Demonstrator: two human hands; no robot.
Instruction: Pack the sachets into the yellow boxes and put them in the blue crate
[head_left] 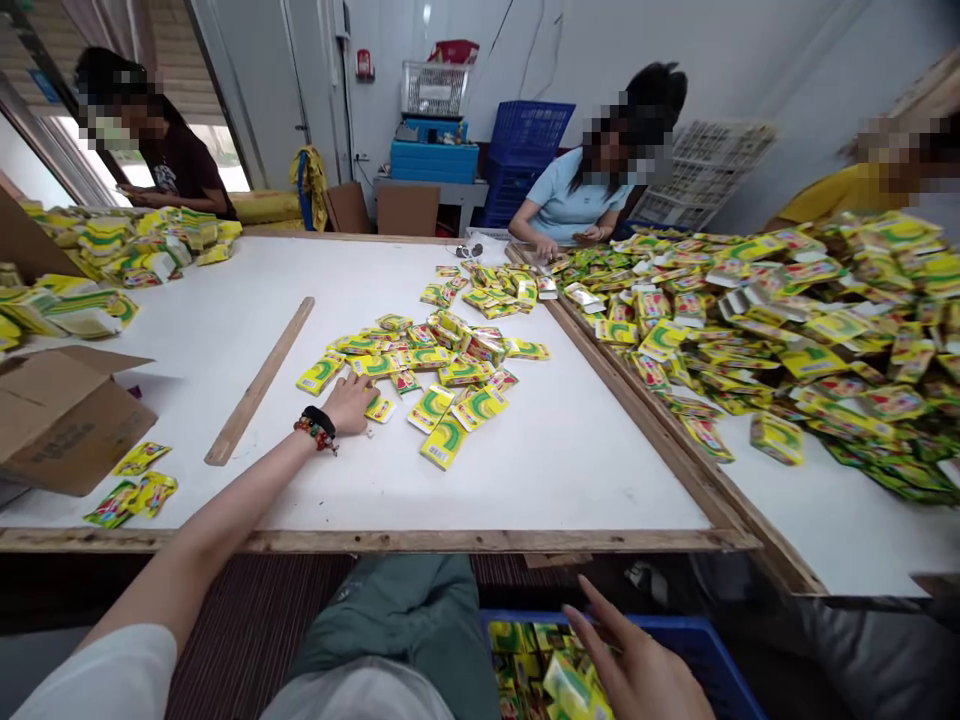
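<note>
Right hand (641, 660), fingers spread, over blue crate (721, 655); left hand (349, 404) on packets (382, 410), grip unclear.

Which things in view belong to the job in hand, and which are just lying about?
Apparently part of the job:
yellow packs on the table, under the left hand
blue crate of yellow packs, by the right hand

Apparently just lying about:
wooden strip on the table
blue case at the back
cardboard box at left, role unclear
</note>
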